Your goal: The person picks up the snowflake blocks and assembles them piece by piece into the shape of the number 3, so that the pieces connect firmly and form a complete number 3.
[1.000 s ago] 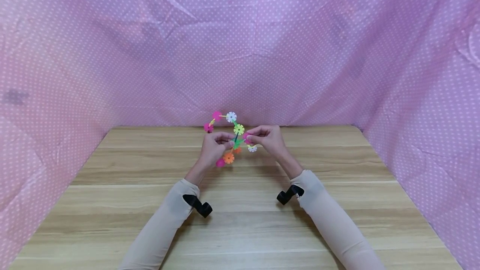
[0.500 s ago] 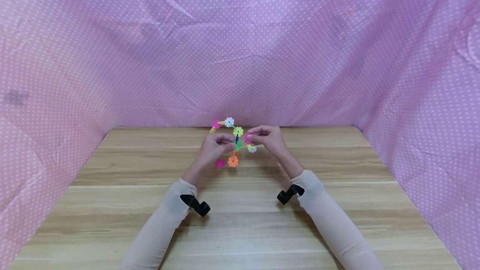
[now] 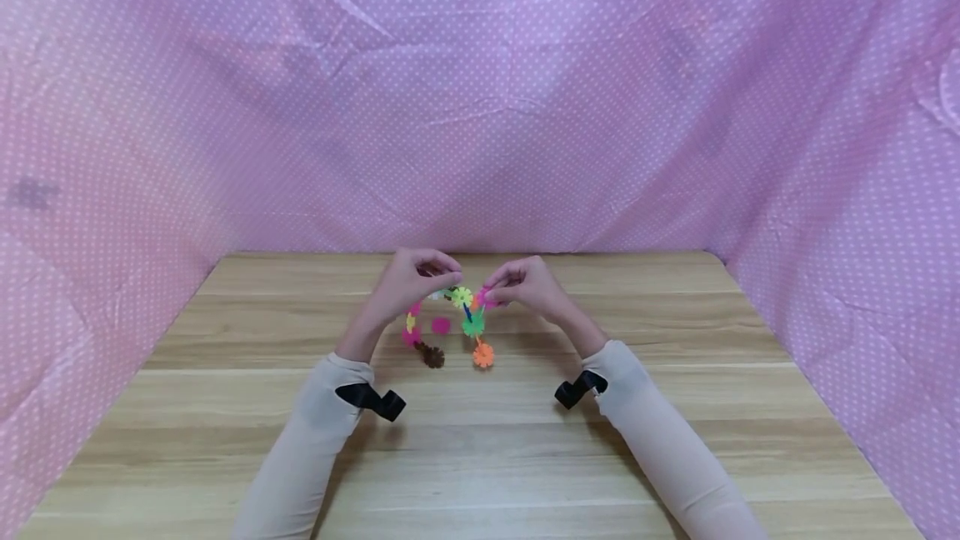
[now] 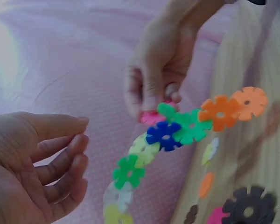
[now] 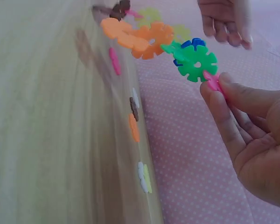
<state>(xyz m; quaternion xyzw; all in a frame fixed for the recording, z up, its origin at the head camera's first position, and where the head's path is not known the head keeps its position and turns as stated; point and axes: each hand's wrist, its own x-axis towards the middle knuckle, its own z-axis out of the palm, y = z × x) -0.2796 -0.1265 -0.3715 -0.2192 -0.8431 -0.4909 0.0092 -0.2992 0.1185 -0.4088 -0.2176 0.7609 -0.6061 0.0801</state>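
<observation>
A chain of flower-shaped plastic snowflake discs hangs in a curve above the table. My right hand point(image 3: 532, 288) pinches a pink snowflake disc point(image 5: 213, 81) of it between thumb and index finger. Linked to that disc is a green disc point(image 5: 197, 63), with a blue disc point(image 4: 164, 136) and orange discs point(image 4: 220, 113) beyond. One end droops to a brown disc point(image 3: 431, 356) at lower left in the head view. My left hand point(image 4: 42, 168) has relaxed fingers with nothing between them, apart from the chain in the left wrist view.
Loose discs lie on the wooden table point(image 3: 480, 465): a pink one point(image 5: 114, 61), an orange one point(image 5: 134, 127), a brown one point(image 5: 134, 109), and white and yellow ones point(image 5: 147, 178) side by side. Pink dotted cloth point(image 3: 480, 107) hangs around the table's back and sides.
My left hand has let go of the chain and moved up and to the left. The chain's far side has swung down toward the table; my right hand has barely moved.
</observation>
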